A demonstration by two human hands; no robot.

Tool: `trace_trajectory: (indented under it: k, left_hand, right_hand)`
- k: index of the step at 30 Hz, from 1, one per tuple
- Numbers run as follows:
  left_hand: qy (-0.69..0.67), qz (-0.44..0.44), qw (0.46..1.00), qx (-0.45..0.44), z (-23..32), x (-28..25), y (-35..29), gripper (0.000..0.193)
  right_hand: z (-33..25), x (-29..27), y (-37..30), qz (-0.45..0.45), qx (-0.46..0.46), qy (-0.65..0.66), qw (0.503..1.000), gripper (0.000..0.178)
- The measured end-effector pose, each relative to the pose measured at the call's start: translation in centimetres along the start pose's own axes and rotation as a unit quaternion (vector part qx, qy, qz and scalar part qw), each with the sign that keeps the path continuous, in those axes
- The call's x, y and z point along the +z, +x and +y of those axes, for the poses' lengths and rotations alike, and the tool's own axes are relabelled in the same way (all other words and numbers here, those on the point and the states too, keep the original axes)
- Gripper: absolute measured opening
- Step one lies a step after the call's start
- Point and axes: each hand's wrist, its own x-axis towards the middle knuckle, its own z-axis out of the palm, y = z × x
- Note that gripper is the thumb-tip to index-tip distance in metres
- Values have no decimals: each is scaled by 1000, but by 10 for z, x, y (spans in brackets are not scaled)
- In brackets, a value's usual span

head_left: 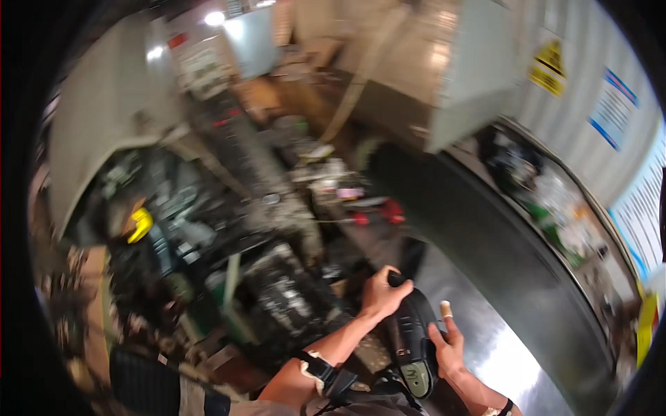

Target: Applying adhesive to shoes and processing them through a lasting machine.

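Note:
A black shoe (412, 320) is in front of me, its toe pointing away. A grey-green shoe last (417, 374) with a dark mark shows in its heel opening. My left hand (383, 297) is closed round the toe end, with the thumb over the top. Along the shoe's right side is my right hand (449, 350), its visible fingers apart and stretched upward. A pale cover sits on one fingertip. Whether the right hand presses on the shoe cannot be made out. Below both hands lies a shiny metal table (503, 350).
A dark conveyor belt (479, 222) curves past on the right, beside a ledge holding clear plastic bags (565, 215). Left stand a grimy machine block (281, 288) and a bin area with a yellow object (140, 225). Red-handled tools (390, 211) lie ahead. The picture is partly blurred.

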Motion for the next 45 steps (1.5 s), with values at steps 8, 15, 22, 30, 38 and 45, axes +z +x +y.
trace_trajectory:
  k: [8,15,22,30,38,45]
  left_hand:
    - [215,518,811,168,-44,-307,-27,70]
    - [104,483,869,9,-142,-433,-54,97]
    - [-170,158,970,-78,-172,-469,-173,87]
    - [-530,385,724,-217,-125,-462,-109,29]
    - [-605,388,660,-219,-169,-471,-78,30]
    - [-626,369,647,-230,-179,-471,-71,33]
  right_hand:
    - [38,209,3,-206,-8,120,971,52]
    - [39,358,-32,-272,61,148,949,62]
    - [57,438,-41,-282,91,92,951,58]
    - [100,521,-21,-270,111,92,952,62]
    - [107,552,-6,-254,115,99,955,67]
    - [105,556,-3,-248,144,121,950,55]
